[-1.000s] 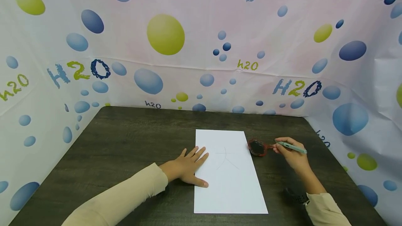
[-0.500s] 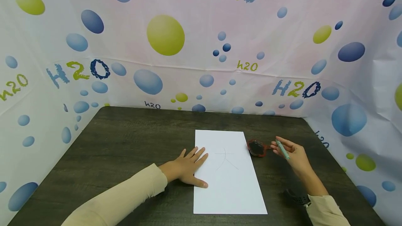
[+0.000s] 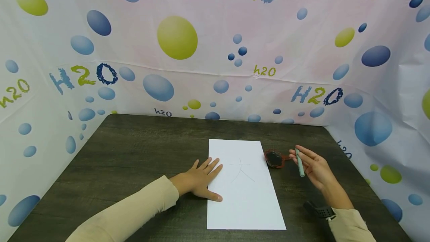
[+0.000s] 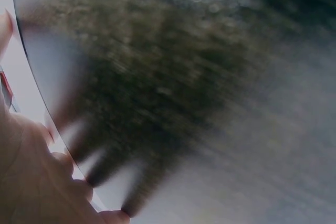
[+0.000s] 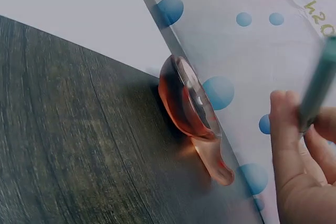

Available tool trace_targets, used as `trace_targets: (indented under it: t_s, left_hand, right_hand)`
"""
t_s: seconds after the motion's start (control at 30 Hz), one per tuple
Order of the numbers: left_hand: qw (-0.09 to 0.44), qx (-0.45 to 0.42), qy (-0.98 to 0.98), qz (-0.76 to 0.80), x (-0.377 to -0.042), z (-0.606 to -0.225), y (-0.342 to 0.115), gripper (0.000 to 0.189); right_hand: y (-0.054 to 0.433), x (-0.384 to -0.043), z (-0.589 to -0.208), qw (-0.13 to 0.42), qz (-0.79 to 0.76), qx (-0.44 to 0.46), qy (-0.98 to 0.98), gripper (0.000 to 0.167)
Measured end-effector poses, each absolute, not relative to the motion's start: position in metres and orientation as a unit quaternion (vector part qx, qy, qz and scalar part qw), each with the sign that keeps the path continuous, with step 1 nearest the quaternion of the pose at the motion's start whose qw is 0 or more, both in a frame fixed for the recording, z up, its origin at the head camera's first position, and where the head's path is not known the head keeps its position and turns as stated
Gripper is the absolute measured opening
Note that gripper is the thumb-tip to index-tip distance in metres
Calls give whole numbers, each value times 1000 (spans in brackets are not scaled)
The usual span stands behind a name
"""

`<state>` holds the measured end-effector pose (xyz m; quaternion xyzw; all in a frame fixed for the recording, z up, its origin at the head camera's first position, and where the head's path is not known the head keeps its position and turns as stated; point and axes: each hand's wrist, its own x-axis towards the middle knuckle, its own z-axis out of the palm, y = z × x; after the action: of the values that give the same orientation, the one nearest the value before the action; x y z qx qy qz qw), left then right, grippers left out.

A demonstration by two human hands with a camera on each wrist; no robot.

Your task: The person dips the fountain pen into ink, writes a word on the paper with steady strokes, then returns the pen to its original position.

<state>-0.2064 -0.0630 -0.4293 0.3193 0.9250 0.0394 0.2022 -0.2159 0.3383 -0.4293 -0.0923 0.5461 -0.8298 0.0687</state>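
In the head view my left hand (image 3: pixel 201 180) lies flat with spread fingers on the left edge of a white sheet of paper (image 3: pixel 246 208). Thin pencil-like lines, a cross stroke and a few curves, mark the paper's upper half. My right hand (image 3: pixel 314 167) pinches a light green pen (image 3: pixel 300 163) between thumb and fingers above the table, to the right of the sheet. The right wrist view shows the pen (image 5: pixel 320 85) blurred in the fingers. Beside the paper lies a red, see-through hand mirror-like thing (image 3: pixel 274 158) with a dark face and short handle.
The dark wood-grain table (image 3: pixel 141 148) reaches back to a white cloth (image 3: pixel 215 55) printed with blue and green dots. A black wristband (image 3: pixel 317 210) sits at the right wrist. In the left wrist view most of the picture is a blurred surface.
The pen has turned in the right hand's fingers, from pointing right to hanging down toward the table. The left hand and the paper stay put.
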Motion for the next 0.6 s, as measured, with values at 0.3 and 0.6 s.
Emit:
trace_targets:
  t_s: [0.3, 0.6]
  left_hand:
    - [203, 318, 925, 40, -207, -429, -63, 104]
    - [207, 316, 925, 41, -209, -432, -63, 104]
  right_hand:
    - [342, -219, -426, 102, -789, -3, 606, 19]
    - [353, -229, -431, 157, -690, 6, 706, 40]
